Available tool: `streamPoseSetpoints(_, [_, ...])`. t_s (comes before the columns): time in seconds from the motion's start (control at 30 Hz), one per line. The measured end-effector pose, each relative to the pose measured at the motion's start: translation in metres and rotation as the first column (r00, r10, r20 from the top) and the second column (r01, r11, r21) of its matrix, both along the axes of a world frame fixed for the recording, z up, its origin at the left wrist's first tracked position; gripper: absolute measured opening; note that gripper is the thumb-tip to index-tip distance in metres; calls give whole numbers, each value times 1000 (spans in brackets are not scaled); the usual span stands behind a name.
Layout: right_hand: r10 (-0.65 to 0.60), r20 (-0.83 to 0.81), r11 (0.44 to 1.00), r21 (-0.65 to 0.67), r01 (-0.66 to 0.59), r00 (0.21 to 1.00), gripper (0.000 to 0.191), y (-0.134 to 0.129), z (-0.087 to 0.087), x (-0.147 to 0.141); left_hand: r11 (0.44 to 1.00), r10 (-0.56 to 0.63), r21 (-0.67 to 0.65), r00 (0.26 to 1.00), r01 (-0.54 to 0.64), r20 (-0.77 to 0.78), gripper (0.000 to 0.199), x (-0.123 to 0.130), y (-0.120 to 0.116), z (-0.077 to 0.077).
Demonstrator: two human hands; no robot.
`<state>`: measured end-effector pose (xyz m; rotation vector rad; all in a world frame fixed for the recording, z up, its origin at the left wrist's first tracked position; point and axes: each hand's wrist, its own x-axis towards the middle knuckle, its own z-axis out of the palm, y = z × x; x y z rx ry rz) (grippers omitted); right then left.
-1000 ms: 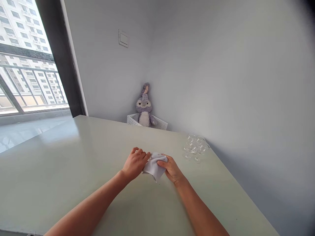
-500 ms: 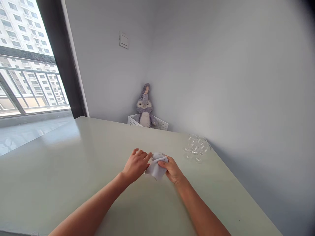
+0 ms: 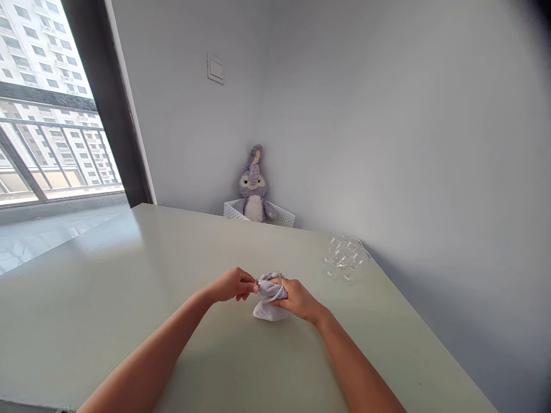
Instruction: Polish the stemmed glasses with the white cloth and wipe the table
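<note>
My right hand [image 3: 299,298] is closed around a white cloth [image 3: 270,311], which is bunched up with its lower part hanging to the table. A small clear glass [image 3: 279,276] is wrapped in the cloth; only a bit of its shiny edge shows and the rest is hidden. On the other side, my left hand [image 3: 235,285] pinches the glass at its left end with thumb and fingertips. Both hands are just above the pale green table [image 3: 206,350], close together.
Several clear stemmed glasses [image 3: 343,255] stand grouped at the table's right edge, near the wall. Behind the far edge, a grey plush rabbit [image 3: 253,189] sits in a white perforated basket [image 3: 282,217]. A window [image 3: 55,115] is at the left.
My left hand has drawn back slightly and gone from loosely curled fingers to a pinch. My right hand has turned, and the cloth is now bunched around the glass.
</note>
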<state>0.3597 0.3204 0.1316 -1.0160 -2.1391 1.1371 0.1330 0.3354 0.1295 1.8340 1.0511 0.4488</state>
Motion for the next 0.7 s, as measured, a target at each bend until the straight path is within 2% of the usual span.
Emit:
streamPoseSetpoints(0.1, [-14,53,978,209,3,999,34,4,-4,1,997,-13,-77,999,16,49,43,-6,3,-1])
streamPoseSetpoints(0.2, [-88,48,932,357,66,995,43,14,-15,7,992,51,-121,996,-43,70,43,-11,7,-5])
streamPoseSetpoints(0.3, [-250,-49,878,409,248,967,44,24,-25,17,979,185,-101,981,-179,56,46,-16,12,-10])
streamPoseSetpoints(0.37, [-386,-133,806,433,404,913,41,26,-27,19,948,316,-44,949,-316,8,47,-17,15,-13])
streamPoseSetpoints(0.43, [-418,-172,735,513,443,892,41,22,-26,16,909,417,16,908,-417,-41,43,-15,17,-16])
streamPoseSetpoints(0.47, [-379,-148,719,574,391,914,42,18,-25,11,897,442,44,895,-440,-62,40,-13,17,-18])
streamPoseSetpoints(0.53, [-239,1,704,689,172,971,45,8,-22,-2,893,442,140,891,-427,-104,32,-7,15,-23])
streamPoseSetpoints(0.6, [-139,174,671,740,-36,975,50,-1,-21,-15,878,433,307,882,-367,-186,21,3,11,-27])
streamPoseSetpoints(0.63, [-124,224,652,753,-90,967,51,-4,-21,-21,860,431,399,872,-318,-232,19,9,8,-29])
streamPoseSetpoints(0.7, [-150,238,635,767,-91,960,44,-6,-21,-28,804,423,558,858,-208,-290,24,19,1,-32])
